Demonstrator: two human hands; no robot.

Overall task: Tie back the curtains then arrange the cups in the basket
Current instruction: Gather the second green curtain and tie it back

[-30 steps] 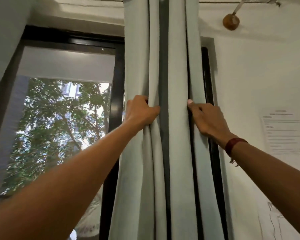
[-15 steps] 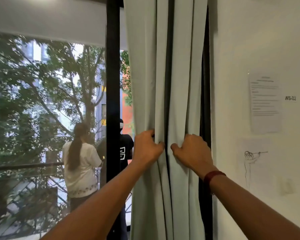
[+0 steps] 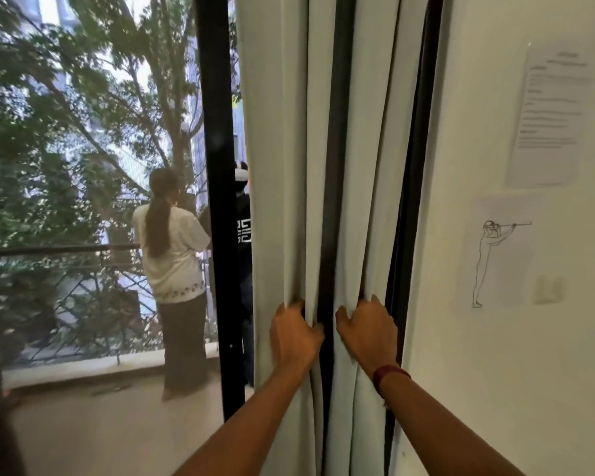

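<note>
The window (image 3: 83, 166) took up everything left of the curtain (image 3: 279, 166). Its glass was full of green trees, with a balcony floor below and a dark railing (image 3: 66, 250) running across. Right of the curtain stood a plain white wall (image 3: 495, 389). The curtain itself, pale grey-green and thick, hung between the two in tall vertical folds, close against the wall's edge. A dark slot showed between its two main bunches.

Just left of the curtain a black frame (image 3: 213, 201) ran from top to bottom. Beyond the glass, left of that frame, a person in a white top (image 3: 172, 255) stood at the railing with back turned. A second person in black (image 3: 244, 235) showed only as a sliver between the frame and the curtain's left edge.

On the wall right of the curtain hung a printed sheet (image 3: 550, 115), its words too blurred to read. Under it was a line drawing (image 3: 495, 262) of a standing figure holding something long to the face.

Low on the curtain, the left hand (image 3: 294, 334) had its fingers curled round the left bunch of cloth. The right hand (image 3: 368, 334), just beside it across the dark slot, gripped the right bunch likewise. A dark red band (image 3: 389, 374) circled the right wrist.
</note>
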